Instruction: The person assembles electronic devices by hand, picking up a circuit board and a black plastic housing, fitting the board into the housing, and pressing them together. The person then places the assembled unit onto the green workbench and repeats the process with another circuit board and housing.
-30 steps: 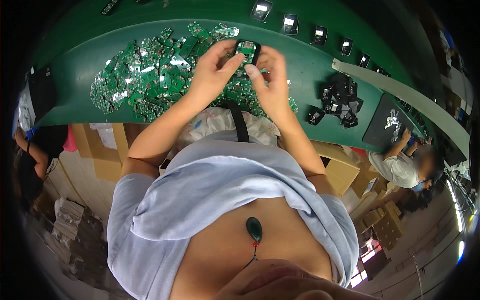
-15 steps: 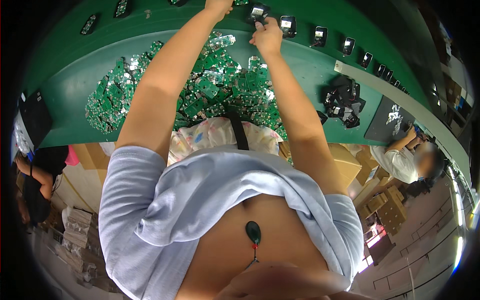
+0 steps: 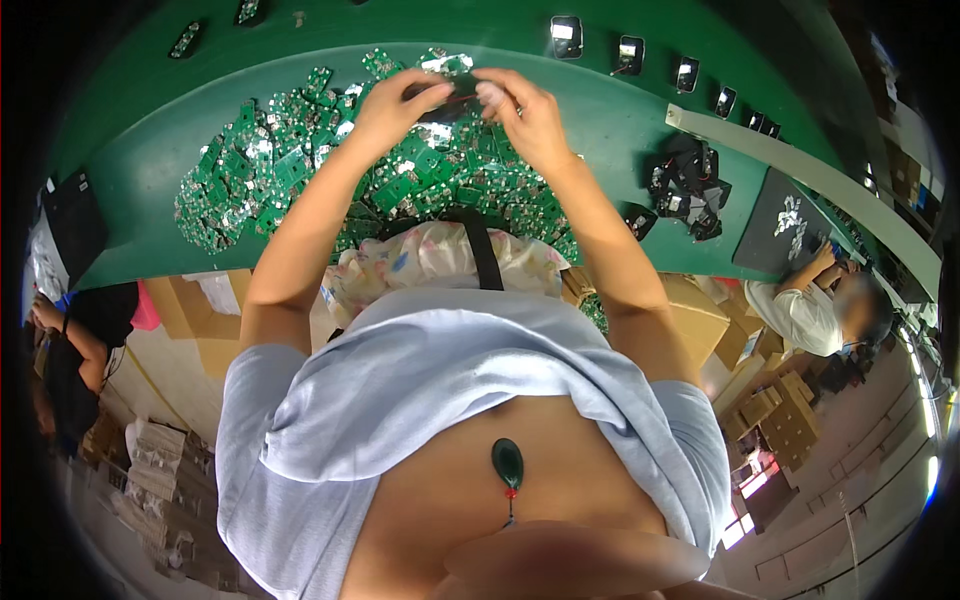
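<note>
Above a heap of green circuit boards, a small black plastic housing is held up between my two hands. My left hand is closed on the housing's left end, thumb along its near side. At the other end the fingers of my right hand are pinched together, with a thin red wire running to the fingertips. Whether they grip the wire alone or the housing too is hard to see. The inside of the housing is mostly hidden by my fingers.
Across the far side runs a green belt, with black housings in a row at right and board-filled ones at left. Black parts are piled right of the boards. A pale rail crosses the right side. People work at both sides.
Both hands have come back from the belt to above the boards, bringing a black housing between them. The row of housings on the belt has shifted left.
</note>
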Motion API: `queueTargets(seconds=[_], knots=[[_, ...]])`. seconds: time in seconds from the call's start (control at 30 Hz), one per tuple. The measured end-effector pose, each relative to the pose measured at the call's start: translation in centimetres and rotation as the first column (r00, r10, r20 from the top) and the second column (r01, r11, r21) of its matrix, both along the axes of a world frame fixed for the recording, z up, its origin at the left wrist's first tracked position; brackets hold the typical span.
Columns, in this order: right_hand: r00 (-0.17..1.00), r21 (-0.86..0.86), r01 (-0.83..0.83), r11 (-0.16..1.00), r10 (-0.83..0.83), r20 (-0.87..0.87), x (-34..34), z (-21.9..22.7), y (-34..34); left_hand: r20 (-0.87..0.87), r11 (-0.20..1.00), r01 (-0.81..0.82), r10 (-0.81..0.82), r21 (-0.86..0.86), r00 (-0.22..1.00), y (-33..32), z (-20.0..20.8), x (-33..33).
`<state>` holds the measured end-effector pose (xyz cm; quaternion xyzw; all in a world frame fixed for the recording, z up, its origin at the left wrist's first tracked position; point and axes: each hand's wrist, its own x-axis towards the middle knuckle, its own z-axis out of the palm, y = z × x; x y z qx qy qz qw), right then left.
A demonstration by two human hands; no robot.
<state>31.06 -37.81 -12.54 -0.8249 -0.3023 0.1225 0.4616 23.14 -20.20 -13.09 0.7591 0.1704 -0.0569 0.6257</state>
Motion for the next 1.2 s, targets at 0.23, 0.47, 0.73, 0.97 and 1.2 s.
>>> queueTargets(seconds=[0.23,0.47,0.73,0.97,1.2], knots=[[0.819,-0.615,-0.07,0.786,0.397,0.414,2.1,-4.2,3.7,-0.041,0.998,-0.068,0.068,-0.011,0.997,1.4,0.6,-4.7],[0.951,-0.501,0.016,0.865,0.142,0.275,0.4,-5.4,0.8,-0.092,0.982,-0.088,0.073,-0.169,0.993,-1.0,3.4,-4.9],[0.698,0.281,0.469,0.837,-0.156,-0.699,-6.7,0.8,-5.1,-0.063,0.824,-0.045,0.011,-0.564,0.998,-5.9,4.5,-4.5],[0.515,0.435,0.489,0.756,0.152,-0.844,-8.6,4.9,-8.7,-0.002,0.952,0.268,-0.271,-0.146,0.963,-8.3,8.7,-4.8],[0.979,0.119,0.054,0.991,-0.029,-0.203,-8.6,10.2,-11.8,0.22,0.831,0.438,-0.524,0.342,0.823,-9.9,12.5,-6.4]])
